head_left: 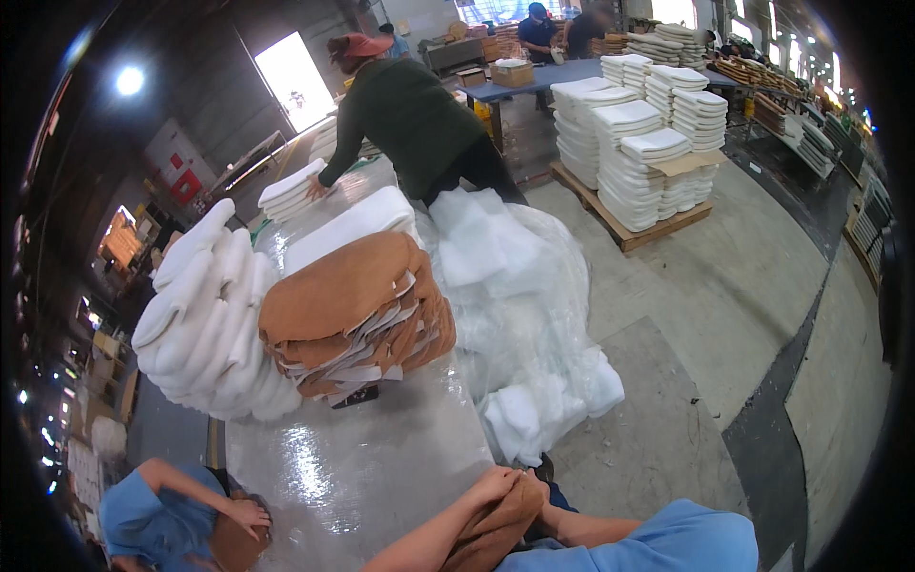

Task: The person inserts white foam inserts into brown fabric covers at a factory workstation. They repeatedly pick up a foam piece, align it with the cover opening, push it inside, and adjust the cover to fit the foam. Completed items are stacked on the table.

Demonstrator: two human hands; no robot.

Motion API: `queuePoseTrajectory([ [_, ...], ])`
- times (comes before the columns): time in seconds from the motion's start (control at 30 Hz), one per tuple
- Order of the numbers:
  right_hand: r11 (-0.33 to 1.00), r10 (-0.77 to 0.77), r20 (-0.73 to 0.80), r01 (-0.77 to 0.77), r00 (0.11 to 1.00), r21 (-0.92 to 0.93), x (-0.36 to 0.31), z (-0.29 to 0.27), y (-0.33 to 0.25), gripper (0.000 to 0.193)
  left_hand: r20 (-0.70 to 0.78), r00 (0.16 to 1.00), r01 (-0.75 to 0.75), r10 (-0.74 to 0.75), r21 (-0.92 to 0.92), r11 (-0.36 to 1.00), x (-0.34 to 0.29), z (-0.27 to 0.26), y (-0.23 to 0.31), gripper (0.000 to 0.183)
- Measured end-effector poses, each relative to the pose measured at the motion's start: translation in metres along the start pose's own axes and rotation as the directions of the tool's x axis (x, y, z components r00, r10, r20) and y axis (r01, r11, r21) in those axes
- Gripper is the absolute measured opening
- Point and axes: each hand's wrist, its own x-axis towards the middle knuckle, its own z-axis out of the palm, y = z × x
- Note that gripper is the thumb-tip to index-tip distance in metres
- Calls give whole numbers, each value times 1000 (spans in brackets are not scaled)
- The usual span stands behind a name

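Note:
Close to my body, by the near edge of the table, my left hand and my right hand are side by side. Both are closed on the top of a brown fabric piece, which hangs down in folds between my forearms. Farther up the table lies a tall stack of brown fabric pieces with pale undersides showing at their edges. Left of it, thick white padding is heaped in folded layers.
Clear plastic sheeting with white padding bulges along the table's right side. Across the table, a person in dark green reaches toward folded white pads. Another person's hand rests on brown fabric at lower left. A loaded wooden pallet stands right.

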Motion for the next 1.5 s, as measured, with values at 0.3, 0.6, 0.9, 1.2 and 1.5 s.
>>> queuePoseTrajectory([
  [0.3, 964, 133, 35, -138, 990, 229, -12, -17, -16, 58, -13, 998, 59, -60, -89, 994, -14, -1, -19, 43],
  [0.6, 653, 238, 529, -537, 815, 533, -18, -31, -1, 55, -234, 939, 197, -251, -229, 953, -106, -5, -63, 31],
  [0.9, 750, 269, 512, -511, 816, 420, -26, -39, -14, 53, -480, 871, 135, -103, 34, 990, -85, 4, -75, 33],
  [1.2, 842, 287, 477, -456, 831, 288, -27, -56, -18, 51, -373, 890, 273, -260, -19, 962, -146, 2, -105, 41],
  [1.5, 941, 309, 416, -338, 856, -2, -24, -71, -34, 48, -457, 859, 207, -230, -101, 973, -207, 14, -142, 42],
])
